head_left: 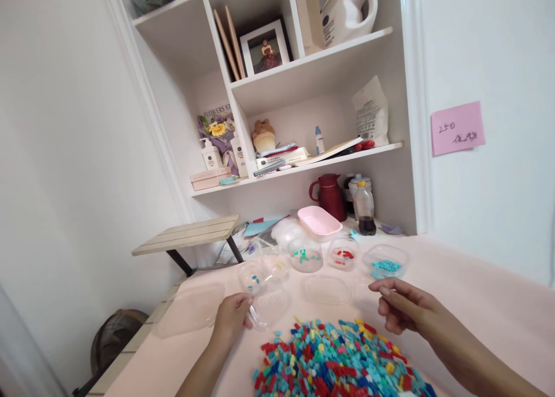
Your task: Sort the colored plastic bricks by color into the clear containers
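A heap of small red, blue, teal and yellow bricks (338, 359) lies on the pink table (477, 304) in front of me. My left hand (232, 319) grips the edge of a clear plastic container (269, 307) left of the heap. My right hand (401, 307) hovers above the heap's right side with fingers curled and pinched together; what they hold, if anything, is too small to see. Beyond the hands stand clear cups: one with blue bricks (254, 277), one with green bricks (306, 255), one with red bricks (342, 253) and one with teal bricks (385, 262).
A clear lid (325, 289) and a larger clear tray (191, 307) lie on the table. A pink tub (319, 221), red jug (329, 195) and bottle (365, 207) stand at the back under white shelves. A small wooden stand (191, 234) sits left. A pink note (457, 128) hangs on the wall.
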